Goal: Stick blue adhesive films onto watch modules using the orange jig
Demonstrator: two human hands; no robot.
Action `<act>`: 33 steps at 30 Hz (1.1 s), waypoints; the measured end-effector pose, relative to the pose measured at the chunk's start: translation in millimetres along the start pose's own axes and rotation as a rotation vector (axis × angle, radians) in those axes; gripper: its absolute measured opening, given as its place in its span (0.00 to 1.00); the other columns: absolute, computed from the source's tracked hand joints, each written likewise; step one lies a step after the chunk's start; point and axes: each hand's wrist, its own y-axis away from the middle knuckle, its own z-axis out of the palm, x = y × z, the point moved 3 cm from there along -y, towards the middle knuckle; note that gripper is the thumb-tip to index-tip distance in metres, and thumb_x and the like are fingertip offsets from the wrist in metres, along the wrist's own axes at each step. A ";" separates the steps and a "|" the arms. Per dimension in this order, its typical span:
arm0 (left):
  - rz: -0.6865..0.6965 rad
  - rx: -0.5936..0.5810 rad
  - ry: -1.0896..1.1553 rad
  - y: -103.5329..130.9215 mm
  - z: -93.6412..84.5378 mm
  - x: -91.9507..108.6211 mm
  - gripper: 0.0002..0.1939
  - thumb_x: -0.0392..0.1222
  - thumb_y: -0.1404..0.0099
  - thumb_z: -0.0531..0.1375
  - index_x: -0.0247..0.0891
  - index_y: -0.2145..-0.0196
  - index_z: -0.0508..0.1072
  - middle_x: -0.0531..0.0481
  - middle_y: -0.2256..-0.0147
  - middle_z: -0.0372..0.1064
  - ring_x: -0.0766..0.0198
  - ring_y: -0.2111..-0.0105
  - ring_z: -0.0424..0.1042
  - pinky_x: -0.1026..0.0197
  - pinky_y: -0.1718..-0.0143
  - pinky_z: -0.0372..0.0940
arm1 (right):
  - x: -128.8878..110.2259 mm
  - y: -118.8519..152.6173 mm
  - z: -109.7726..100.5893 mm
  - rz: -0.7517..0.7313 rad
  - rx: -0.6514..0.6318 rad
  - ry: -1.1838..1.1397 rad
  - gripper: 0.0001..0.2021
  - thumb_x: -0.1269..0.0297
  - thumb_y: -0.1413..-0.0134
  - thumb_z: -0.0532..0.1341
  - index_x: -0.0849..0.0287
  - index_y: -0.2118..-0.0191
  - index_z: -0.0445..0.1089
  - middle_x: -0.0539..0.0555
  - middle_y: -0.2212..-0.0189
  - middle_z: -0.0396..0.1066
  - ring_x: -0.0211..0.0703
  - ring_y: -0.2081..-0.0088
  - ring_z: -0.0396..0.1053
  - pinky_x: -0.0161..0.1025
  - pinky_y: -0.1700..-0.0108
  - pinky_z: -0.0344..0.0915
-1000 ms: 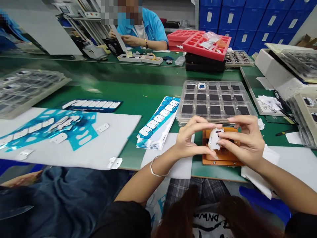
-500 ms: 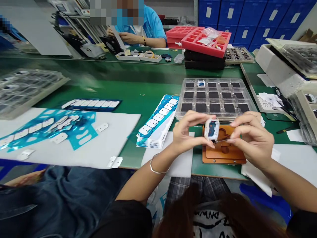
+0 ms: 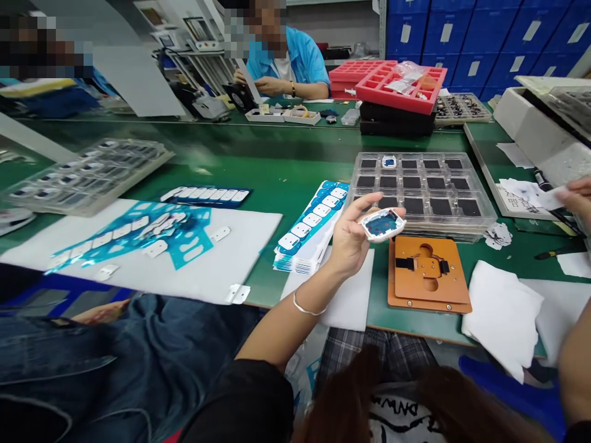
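Note:
My left hand (image 3: pixel 351 240) is closed on a small white watch-like case (image 3: pixel 383 225), its dark blue inside facing up, held above the table. At the right edge my right hand (image 3: pixel 579 200), partly cut off, pinches a white slip of paper (image 3: pixel 549 198). Below the case lies an orange fixture plate (image 3: pixel 429 286) with a shaped recess and black pads. Behind it a clear compartment tray (image 3: pixel 422 223) with dark pads holds one similar white case (image 3: pixel 389 162) in its back row.
A stack of blue-and-white sticker sheets (image 3: pixel 300 261) lies left of my left hand. White cloth (image 3: pixel 501 314) is right of the fixture. Farther left are a foam sheet (image 3: pixel 203 280) with blue film and another tray (image 3: pixel 92 200). Across the table sits a person (image 3: pixel 305 58) beside red trays (image 3: pixel 369 86).
My right hand has moved away from the case to the right edge, by the papers. My left hand has raised and tilted the case. The camera view has shifted left.

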 end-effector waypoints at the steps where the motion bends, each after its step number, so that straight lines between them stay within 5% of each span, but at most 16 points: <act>1: -0.012 0.014 0.008 -0.4 0.3 0.1 0.38 0.74 0.52 0.65 0.43 0.54 0.73 0.48 0.63 0.79 0.54 0.60 0.80 0.59 0.62 0.74 | 7.4 -1.2 4.7 0.085 -0.094 0.109 0.16 0.48 0.53 0.67 0.56 0.67 0.73 0.58 0.70 0.73 0.48 0.67 0.71 0.47 0.61 0.65; 5: -0.029 0.061 0.044 -1.3 -0.6 0.0 0.39 0.74 0.53 0.64 0.41 0.54 0.73 0.49 0.66 0.79 0.55 0.62 0.80 0.59 0.63 0.73 | 26.2 -3.0 35.9 0.168 -0.553 0.363 0.08 0.57 0.56 0.66 0.55 0.71 0.74 0.53 0.72 0.77 0.49 0.64 0.74 0.45 0.59 0.65; 8: -0.032 0.087 0.092 -2.2 -2.6 -1.0 0.38 0.73 0.52 0.65 0.41 0.54 0.74 0.50 0.68 0.79 0.58 0.64 0.80 0.59 0.60 0.73 | 39.8 -6.8 55.8 0.134 -0.699 0.467 0.06 0.62 0.58 0.65 0.54 0.70 0.73 0.50 0.69 0.78 0.48 0.62 0.75 0.42 0.57 0.65; 19: -0.158 0.001 0.193 -0.9 -4.2 -4.7 0.36 0.75 0.49 0.63 0.42 0.56 0.74 0.52 0.72 0.78 0.61 0.65 0.78 0.61 0.63 0.70 | 58.4 -11.5 77.0 0.034 -0.731 0.681 0.06 0.63 0.59 0.67 0.53 0.70 0.76 0.54 0.64 0.78 0.52 0.62 0.73 0.43 0.62 0.64; 27: -0.201 -0.109 0.085 0.5 -2.8 -4.9 0.37 0.81 0.51 0.57 0.45 0.61 0.70 0.51 0.75 0.76 0.57 0.69 0.75 0.56 0.66 0.67 | 57.4 -7.0 81.1 -0.091 -0.821 0.694 0.08 0.73 0.52 0.61 0.55 0.71 0.79 0.58 0.55 0.75 0.50 0.55 0.72 0.41 0.52 0.64; 33: -0.132 -0.110 0.008 -6.7 -8.4 -1.7 0.35 0.78 0.53 0.61 0.44 0.66 0.67 0.51 0.70 0.78 0.59 0.66 0.77 0.57 0.64 0.69 | 51.2 -9.8 86.8 -0.117 -0.744 0.687 0.06 0.73 0.60 0.62 0.56 0.77 0.74 0.56 0.62 0.75 0.49 0.63 0.73 0.41 0.61 0.65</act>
